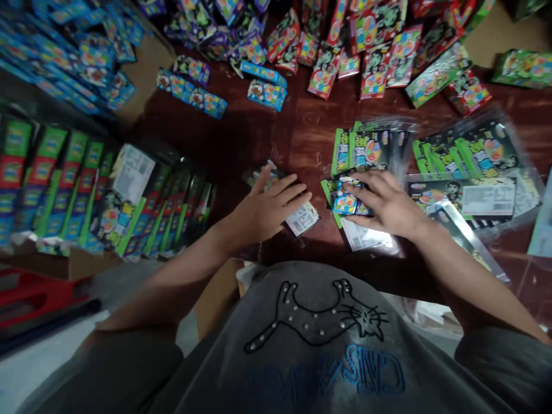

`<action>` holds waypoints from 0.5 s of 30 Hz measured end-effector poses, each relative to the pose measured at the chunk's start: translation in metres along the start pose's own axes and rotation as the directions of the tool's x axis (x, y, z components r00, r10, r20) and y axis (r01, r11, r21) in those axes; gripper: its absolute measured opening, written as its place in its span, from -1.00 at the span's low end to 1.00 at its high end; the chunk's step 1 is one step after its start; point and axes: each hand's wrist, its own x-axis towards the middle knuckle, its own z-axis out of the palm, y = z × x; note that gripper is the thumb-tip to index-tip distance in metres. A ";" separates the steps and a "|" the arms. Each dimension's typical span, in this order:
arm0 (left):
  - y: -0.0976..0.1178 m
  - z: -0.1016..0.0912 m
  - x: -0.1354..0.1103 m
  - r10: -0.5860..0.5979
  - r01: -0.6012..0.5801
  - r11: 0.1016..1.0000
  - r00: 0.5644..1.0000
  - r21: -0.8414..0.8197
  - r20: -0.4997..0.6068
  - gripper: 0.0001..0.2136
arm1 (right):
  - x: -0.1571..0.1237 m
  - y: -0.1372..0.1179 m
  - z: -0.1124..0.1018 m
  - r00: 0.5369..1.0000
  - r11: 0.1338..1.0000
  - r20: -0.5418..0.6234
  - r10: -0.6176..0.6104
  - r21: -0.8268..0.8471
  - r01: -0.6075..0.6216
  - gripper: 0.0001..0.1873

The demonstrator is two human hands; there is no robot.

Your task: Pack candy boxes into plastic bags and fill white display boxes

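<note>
My left hand (263, 210) lies with its fingers stretched out and spread over a black printed packet (308, 218) with a white label, which it partly hides. My right hand (383, 201) grips a small blue printed box (345, 200), thumb on the near side and fingers across the far side. The box is over a black and green packet, with a white label (360, 234) showing below the hand. More black and green packets in clear plastic bags (373, 146) lie just beyond my right fingers.
Small blue boxes (265, 95) and red boxes (325, 72) are scattered and heaped along the table's far side, with purple ones (207, 29) behind. Filled clear packs (56, 184) stand in a row in a carton at left. Bagged packets (487, 198) lie at right.
</note>
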 end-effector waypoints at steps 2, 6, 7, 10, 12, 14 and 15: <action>0.009 0.006 -0.006 -0.088 0.089 0.996 0.994 0.009 -0.068 -0.14 | -0.007 -0.013 0.000 0.991 0.998 -0.122 0.056 -0.027 -0.060 -0.24; 0.031 0.026 -0.011 -0.241 0.242 0.970 0.950 -0.019 -0.200 -0.06 | -0.029 -0.047 0.011 0.933 0.969 -0.312 0.182 -0.105 -0.224 -0.21; 0.034 0.032 -0.012 -0.251 0.251 0.968 0.945 -0.027 -0.208 -0.06 | -0.033 -0.054 0.016 0.929 0.965 -0.312 0.200 -0.102 -0.242 -0.22; 0.032 0.049 -0.015 -0.249 0.247 0.968 0.949 -0.037 -0.191 -0.04 | -0.038 -0.067 0.033 0.960 0.980 -0.212 0.184 -0.035 -0.195 -0.27; 0.025 0.059 -0.017 -0.222 0.218 0.975 0.963 -0.045 -0.153 0.02 | -0.035 -0.071 0.042 0.986 0.990 -0.100 0.137 0.023 -0.136 -0.30; 0.019 0.066 -0.018 -0.176 0.170 0.984 0.978 -0.061 -0.111 0.06 | -0.029 -0.072 0.047 0.996 0.994 -0.019 0.091 0.058 -0.090 -0.31; 0.017 0.069 -0.019 -0.156 0.149 0.986 0.983 -0.068 -0.101 0.07 | -0.027 -0.072 0.049 0.997 0.995 0.008 0.071 0.067 -0.072 -0.29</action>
